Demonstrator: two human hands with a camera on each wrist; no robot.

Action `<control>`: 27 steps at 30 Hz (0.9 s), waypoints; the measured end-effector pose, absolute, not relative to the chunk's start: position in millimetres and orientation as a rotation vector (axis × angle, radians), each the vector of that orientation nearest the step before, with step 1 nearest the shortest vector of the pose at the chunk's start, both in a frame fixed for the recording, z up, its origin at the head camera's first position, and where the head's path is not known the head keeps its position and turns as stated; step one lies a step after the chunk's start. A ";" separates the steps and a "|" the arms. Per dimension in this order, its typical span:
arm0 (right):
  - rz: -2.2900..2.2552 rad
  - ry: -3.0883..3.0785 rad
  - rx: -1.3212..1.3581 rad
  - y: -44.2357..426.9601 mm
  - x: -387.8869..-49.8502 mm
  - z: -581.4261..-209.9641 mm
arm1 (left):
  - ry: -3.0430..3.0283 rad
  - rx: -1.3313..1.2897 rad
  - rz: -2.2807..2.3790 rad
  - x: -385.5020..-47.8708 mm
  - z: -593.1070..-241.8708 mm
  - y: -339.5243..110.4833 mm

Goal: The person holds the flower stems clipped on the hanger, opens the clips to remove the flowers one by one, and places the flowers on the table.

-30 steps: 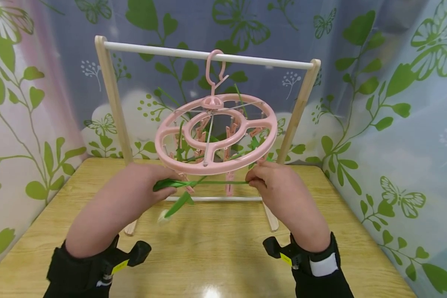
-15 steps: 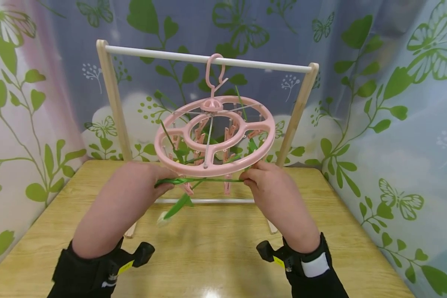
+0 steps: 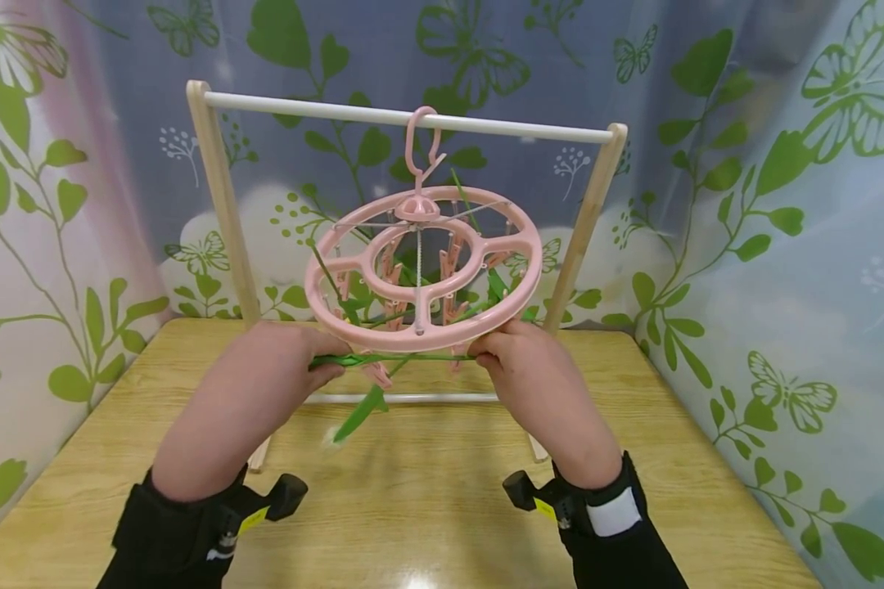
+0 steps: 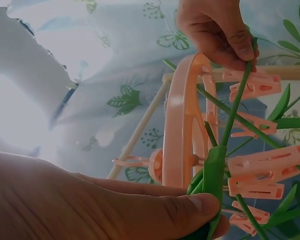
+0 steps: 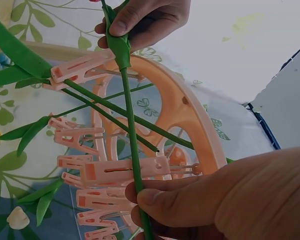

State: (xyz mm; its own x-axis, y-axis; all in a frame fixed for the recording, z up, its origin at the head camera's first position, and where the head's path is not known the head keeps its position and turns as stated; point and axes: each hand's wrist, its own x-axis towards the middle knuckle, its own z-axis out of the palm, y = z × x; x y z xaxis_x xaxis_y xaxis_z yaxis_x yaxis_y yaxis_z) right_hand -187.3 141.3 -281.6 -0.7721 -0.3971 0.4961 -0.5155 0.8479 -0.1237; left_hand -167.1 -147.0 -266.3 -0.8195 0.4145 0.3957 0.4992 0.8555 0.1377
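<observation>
A pink round clip hanger (image 3: 442,334) hangs by its hook from a rack's white rod. Below its front rim, both hands hold one artificial flower, its green stem (image 3: 420,357) stretched level between them. My left hand (image 3: 290,353) pinches its leaves (image 4: 213,172) between thumb and fingers. My right hand (image 3: 523,356) pinches the stem near its other end, beside a pink clothespin (image 5: 125,170). In the right wrist view, a bit of pink shows above the left hand; the flower's head is otherwise out of frame. Another flower (image 3: 361,415) with a whitish head hangs head down beneath the hanger.
Several clothespins (image 4: 267,160) dangle from the hanger, some gripping green-stemmed flowers (image 5: 27,57). The rack has wooden posts (image 3: 224,196) and a white lower bar (image 3: 412,398), standing on a wooden table (image 3: 412,507). Leaf-printed curtains (image 3: 766,286) surround it.
My right hand has shifted left, nearer my left hand, with the stem still held. The hanger has turned slightly, its front spoke moving right. The hanging whitish flower has swung a little right.
</observation>
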 end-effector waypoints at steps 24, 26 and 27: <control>0.450 -2.702 0.604 139.1 -211.9 -293.6 | -2.844 -0.692 -0.391 -192.4 -278.2 -149.2; 0.448 -2.712 0.597 139.2 -213.5 -295.5 | -2.866 -0.693 -0.408 -194.8 -279.0 -149.8; 0.443 -2.716 0.594 139.1 -214.3 -296.4 | -2.877 -0.692 -0.413 -196.0 -279.6 -150.1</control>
